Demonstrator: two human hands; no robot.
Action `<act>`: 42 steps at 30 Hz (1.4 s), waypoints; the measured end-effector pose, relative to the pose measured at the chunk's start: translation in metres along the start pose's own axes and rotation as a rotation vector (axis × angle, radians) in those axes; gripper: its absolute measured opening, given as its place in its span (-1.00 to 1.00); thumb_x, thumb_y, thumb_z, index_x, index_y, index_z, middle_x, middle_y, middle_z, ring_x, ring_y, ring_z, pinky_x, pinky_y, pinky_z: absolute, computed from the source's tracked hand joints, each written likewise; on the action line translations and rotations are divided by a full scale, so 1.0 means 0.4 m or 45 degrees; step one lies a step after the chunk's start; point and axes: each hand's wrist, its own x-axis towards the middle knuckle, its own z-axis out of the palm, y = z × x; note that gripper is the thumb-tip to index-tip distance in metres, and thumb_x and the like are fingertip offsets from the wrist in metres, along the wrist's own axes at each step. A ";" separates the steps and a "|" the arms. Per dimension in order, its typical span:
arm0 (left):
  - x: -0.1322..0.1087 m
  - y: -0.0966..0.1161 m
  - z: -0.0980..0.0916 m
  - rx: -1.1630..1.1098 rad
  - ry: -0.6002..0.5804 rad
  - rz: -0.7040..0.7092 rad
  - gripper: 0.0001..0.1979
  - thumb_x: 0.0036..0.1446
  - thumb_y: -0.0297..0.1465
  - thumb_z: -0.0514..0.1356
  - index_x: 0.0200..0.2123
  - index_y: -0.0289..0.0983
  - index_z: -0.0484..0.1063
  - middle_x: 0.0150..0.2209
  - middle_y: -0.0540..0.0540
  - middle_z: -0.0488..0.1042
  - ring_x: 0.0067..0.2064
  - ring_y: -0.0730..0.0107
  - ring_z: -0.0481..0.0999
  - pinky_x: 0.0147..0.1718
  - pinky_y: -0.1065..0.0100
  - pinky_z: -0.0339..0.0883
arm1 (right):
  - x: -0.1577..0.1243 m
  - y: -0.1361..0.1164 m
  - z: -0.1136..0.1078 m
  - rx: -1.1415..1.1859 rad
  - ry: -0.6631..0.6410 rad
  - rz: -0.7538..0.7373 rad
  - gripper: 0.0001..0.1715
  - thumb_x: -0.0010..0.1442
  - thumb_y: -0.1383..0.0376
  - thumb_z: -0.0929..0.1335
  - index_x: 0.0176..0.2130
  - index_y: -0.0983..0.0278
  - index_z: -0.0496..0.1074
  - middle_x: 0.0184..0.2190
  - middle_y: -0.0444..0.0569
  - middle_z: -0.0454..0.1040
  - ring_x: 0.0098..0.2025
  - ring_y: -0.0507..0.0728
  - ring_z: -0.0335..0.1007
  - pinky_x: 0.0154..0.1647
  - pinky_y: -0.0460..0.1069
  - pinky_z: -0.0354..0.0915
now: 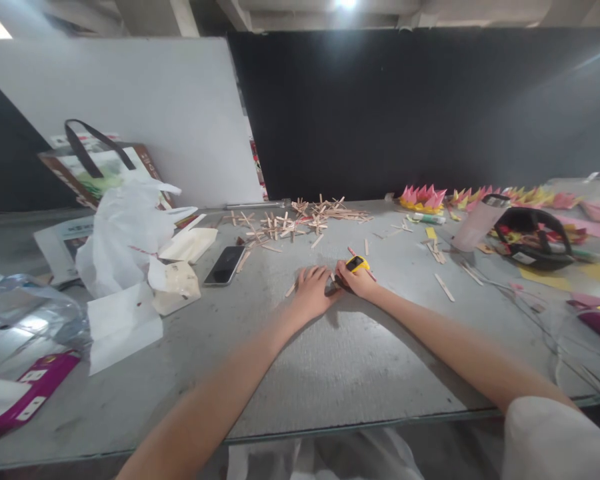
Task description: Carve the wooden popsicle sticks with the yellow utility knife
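My left hand [311, 291] lies palm down on the grey table, fingers spread and thumb reaching toward my other hand. A wooden craft stick [291, 289] pokes out beside its fingers. Just to the right, my right hand [359, 280] is closed around a yellow-and-black tape measure [358, 264]. A thin red stick or pen [351, 251] shows behind it, mostly hidden. Beyond both hands lies a pile of craft sticks [300, 223], several joined into star shapes. A single stick [444, 287] rests right of my right hand.
Left of the hands are a phone [225, 265], white plastic bag [123, 233], tote bag [105, 163], large clear bottle [30, 320] and purple packet [35, 390]. Rightward stand pink-and-yellow paper flowers [424, 198], a pale tumbler [479, 223], a black strapped object [533, 239] and cables [535, 313].
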 end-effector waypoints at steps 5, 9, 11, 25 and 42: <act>-0.002 0.007 -0.010 -0.016 -0.019 0.000 -0.40 0.36 -0.05 0.25 0.36 -0.14 0.39 0.43 -0.25 0.36 0.48 -0.13 0.23 0.48 -0.21 -0.12 | -0.005 0.004 0.001 -0.012 -0.005 0.012 -0.28 0.33 -0.36 0.16 -0.45 0.15 0.23 -0.64 -0.21 0.16 -0.51 0.08 0.15 -0.38 0.02 0.24; -0.004 0.009 -0.013 -0.019 -0.017 0.004 -0.41 0.36 -0.05 0.26 0.36 -0.14 0.39 0.42 -0.24 0.37 0.47 -0.11 0.24 0.48 -0.18 -0.12 | -0.007 0.001 0.002 -0.013 -0.011 0.007 -0.27 0.33 -0.37 0.13 -0.45 0.15 0.22 -0.63 -0.21 0.14 -0.50 0.08 0.14 -0.35 0.04 0.26; -0.004 0.010 -0.012 -0.014 -0.022 0.003 -0.40 0.36 -0.06 0.26 0.36 -0.15 0.38 0.42 -0.24 0.37 0.48 -0.10 0.23 0.48 -0.18 -0.13 | -0.006 -0.001 0.000 -0.021 -0.012 0.001 -0.27 0.33 -0.37 0.14 -0.45 0.15 0.23 -0.63 -0.21 0.15 -0.50 0.09 0.15 -0.30 0.05 0.28; -0.001 0.010 -0.011 -0.018 -0.036 -0.011 -0.39 0.36 -0.06 0.26 0.36 -0.19 0.38 0.43 -0.26 0.36 0.49 -0.13 0.22 0.48 -0.19 -0.13 | -0.007 -0.006 -0.003 -0.030 -0.020 -0.012 -0.26 0.33 -0.37 0.15 -0.47 0.14 0.22 -0.65 -0.21 0.15 -0.51 0.09 0.17 -0.31 0.04 0.29; 0.004 -0.003 0.007 -0.033 0.040 0.055 -0.47 0.34 -0.11 0.30 0.27 -0.20 0.44 0.39 -0.29 0.40 0.46 -0.15 0.27 0.45 -0.22 -0.08 | 0.015 0.004 0.008 0.098 0.006 0.036 -0.33 0.29 -0.31 0.22 -0.50 0.14 0.16 -0.65 -0.22 0.09 -0.57 0.03 0.03 -0.54 -0.02 0.03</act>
